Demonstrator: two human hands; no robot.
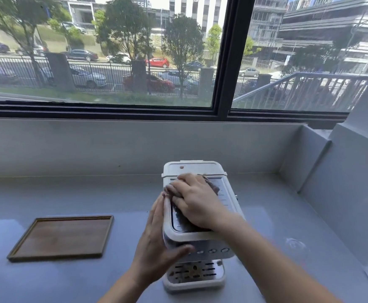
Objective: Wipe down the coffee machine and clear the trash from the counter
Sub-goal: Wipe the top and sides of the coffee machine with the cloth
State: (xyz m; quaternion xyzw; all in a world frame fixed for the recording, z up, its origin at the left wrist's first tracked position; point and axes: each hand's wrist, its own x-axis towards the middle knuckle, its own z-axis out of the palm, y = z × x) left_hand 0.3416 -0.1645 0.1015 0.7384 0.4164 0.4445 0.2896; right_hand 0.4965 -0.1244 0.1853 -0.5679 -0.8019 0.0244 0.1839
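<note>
Wiping hand: the right hand (197, 201) lies palm down, fingers spread flat, pressing a dark cloth (212, 185) onto the machine's top panel.
Bracing hand: the left hand (156, 243) is open against the machine's left side, thumb hooked across the front near the buttons.
Coffee machine (200, 237): white, upright on the grey counter (69, 193), below the window (113, 62).
Wooden tray (62, 237): flat on the counter, well apart to the left.
</note>
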